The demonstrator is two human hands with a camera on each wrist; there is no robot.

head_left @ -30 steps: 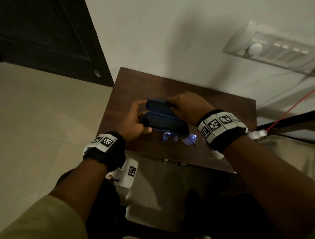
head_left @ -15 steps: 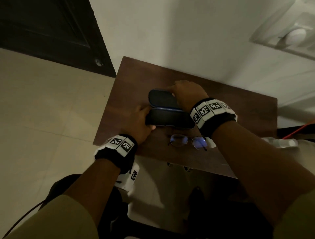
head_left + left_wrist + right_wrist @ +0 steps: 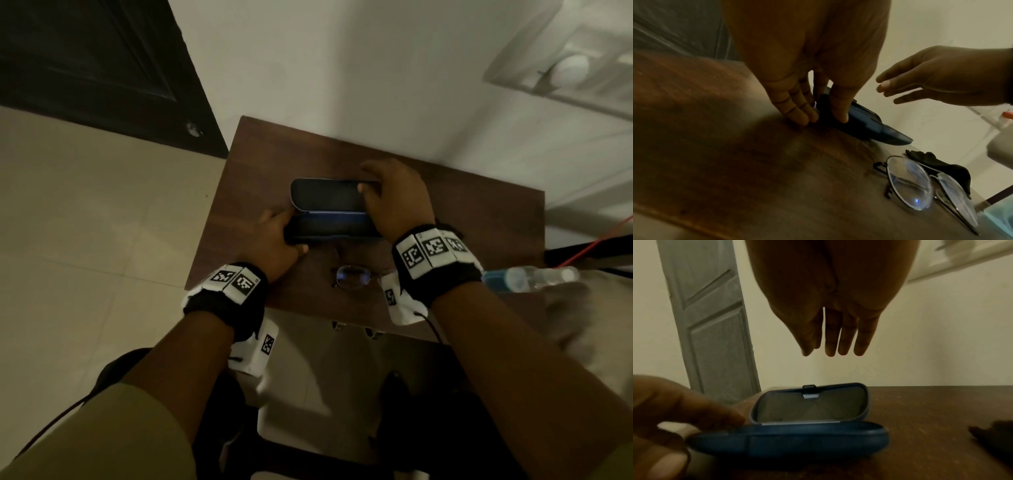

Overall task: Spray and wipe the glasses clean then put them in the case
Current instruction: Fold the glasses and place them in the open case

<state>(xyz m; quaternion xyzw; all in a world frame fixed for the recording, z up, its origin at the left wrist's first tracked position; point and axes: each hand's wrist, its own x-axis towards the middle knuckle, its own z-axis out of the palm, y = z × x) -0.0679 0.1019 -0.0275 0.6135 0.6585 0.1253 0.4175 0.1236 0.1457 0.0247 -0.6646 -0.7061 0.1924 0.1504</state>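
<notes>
Dim light, small brown wooden table against a pale wall. Far left, a dark panelled door above cream floor tiles.

Left hand at the left end of the glasses case: thumb on the near side, fingers curled on the far side, gripping the lower shell against the tabletop. The left wrist view confirms the pinch on the case end.

Case dark blue, hard-shelled, open; lid raised toward the wall, grey lining and a small clasp at its top edge showing. Nothing visible inside.

Glasses lie on the table near the front edge, just in front of the case, not touching it; thin metal frame, clear lenses. A dark crumpled cloth sits right beside them.

Right hand over the right end of the case; the wrist views show its fingers straight, loosely together, above the lid and holding nothing.

Far right, a small clear spray bottle with blue liquid lies on its side.
</notes>
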